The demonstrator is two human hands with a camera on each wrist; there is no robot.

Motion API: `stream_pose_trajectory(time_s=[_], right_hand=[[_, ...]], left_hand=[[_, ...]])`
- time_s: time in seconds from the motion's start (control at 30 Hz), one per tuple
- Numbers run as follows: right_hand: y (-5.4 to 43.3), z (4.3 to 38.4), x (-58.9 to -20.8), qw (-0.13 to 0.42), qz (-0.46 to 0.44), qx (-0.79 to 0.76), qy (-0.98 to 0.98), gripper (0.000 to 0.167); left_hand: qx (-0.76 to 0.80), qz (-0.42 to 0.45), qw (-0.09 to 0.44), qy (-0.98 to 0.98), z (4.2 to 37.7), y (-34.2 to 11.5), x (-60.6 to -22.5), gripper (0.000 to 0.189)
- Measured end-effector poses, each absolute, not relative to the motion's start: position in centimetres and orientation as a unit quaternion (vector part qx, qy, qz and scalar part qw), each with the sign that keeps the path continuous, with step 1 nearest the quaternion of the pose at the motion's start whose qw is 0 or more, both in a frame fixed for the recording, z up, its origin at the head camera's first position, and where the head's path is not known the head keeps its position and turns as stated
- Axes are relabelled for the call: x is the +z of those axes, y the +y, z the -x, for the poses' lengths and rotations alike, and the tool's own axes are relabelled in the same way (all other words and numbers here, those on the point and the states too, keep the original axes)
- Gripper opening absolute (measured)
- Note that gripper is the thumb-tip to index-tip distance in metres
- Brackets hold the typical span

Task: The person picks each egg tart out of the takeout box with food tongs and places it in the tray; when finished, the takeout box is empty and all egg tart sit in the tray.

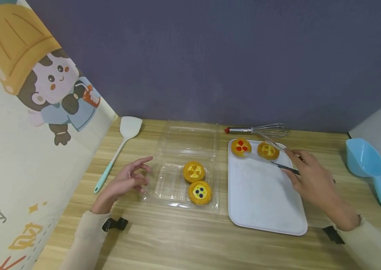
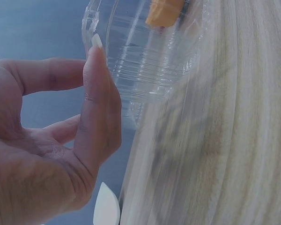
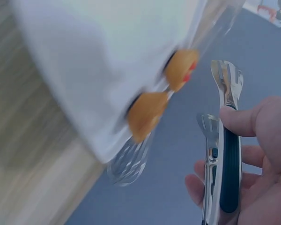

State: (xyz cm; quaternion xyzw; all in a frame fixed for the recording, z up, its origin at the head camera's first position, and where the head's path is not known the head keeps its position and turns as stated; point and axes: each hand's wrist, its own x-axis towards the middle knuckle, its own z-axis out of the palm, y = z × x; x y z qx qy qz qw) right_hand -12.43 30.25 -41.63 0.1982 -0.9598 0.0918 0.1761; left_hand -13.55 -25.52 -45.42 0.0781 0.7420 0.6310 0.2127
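My right hand [image 1: 312, 180] grips a pair of metal tongs [image 3: 230, 154] with dark handles, their two tips apart. In the head view the tongs hang above the white tray [image 1: 264, 195], near a tart with red dots [image 1: 241, 147] and a tart with a segmented top [image 1: 268, 150] at its far end. A clear plastic box [image 1: 173, 183], lid laid back, holds a segmented-top tart [image 1: 194, 171] and a tart with dark blue dots [image 1: 200, 192]. My left hand [image 1: 128, 180], fingers loosely bent and holding nothing, hovers at the box's left edge; whether it touches is unclear.
A white spatula [image 1: 130, 127] with a mint handle lies to the left. Behind the tray is a whisk [image 1: 264, 129]. A blue scoop [image 1: 366, 159] sits at the far right. A dark wall [image 1: 194, 67] closes off the back of the wooden table [image 1: 163, 236].
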Motion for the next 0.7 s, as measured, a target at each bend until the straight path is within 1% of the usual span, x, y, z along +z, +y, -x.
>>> stream_pose_trajectory(time_s=[0.1, 0.47, 0.6, 0.7], right_hand=[[28.8, 12.3, -41.1, 0.177, -0.217, 0.094, -0.955, 0.075], [23.5, 11.7, -39.8, 0.17, -0.285, 0.101, -0.938, 0.069], [21.6, 11.5, -39.5, 0.156, -0.303, 0.101, -0.935, 0.063], [20.3, 11.3, -39.3, 0.135, -0.311, 0.103, -0.935, 0.059]], left_hand=[[0.631, -0.079, 0.212, 0.742, 13.6, -25.5, -45.5, 0.082], [0.627, -0.077, 0.208, 0.747, 13.5, -25.5, -45.4, 0.082], [0.625, -0.075, 0.207, 0.749, 13.5, -25.4, -45.4, 0.081], [0.625, -0.074, 0.206, 0.749, 13.5, -25.5, -45.5, 0.081]])
